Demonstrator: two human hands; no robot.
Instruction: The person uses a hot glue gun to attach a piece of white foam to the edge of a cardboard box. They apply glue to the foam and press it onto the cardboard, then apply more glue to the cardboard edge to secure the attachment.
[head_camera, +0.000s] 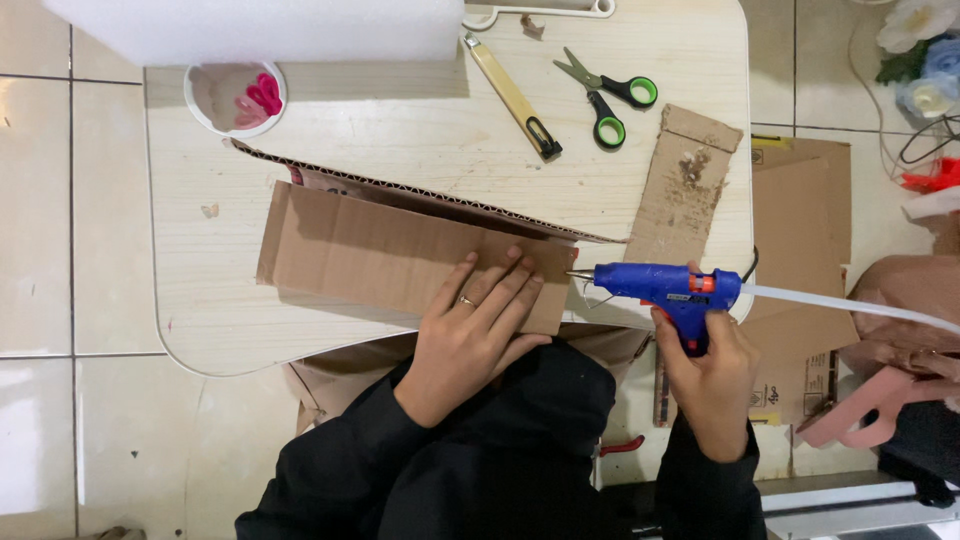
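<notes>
The left hand (478, 325) is lying flat and open on the cardboard (400, 255), with its fingers spread and pressing it down on the desk (200, 290). It is not gripping anything. The right hand (712, 375) is closed tight around the handle of the blue glue gun (668, 285). A clear glue stick (850, 303) is sticking out of the back of the gun.

The tip of the gun is pointing left, right at the cardboard's right edge, just beside the left fingertips. A second, taller cardboard sheet (440, 200) is standing on its edge just behind the flat one.

To do this well, I think the left hand should be pressing firmly so the cardboard is not sliding. The fingers are sitting very close to the hot tip, so keeping them a little back looks wise. The gun should be moving slowly along the edge, with a soft squeeze, so the glue is coming out in a thin line and not in blobs.

Farther up the desk, green scissors (605, 95), a cutter (512, 97), a white cup (235, 97) and a small cardboard strip (685, 185) are lying well apart from the hands.
</notes>
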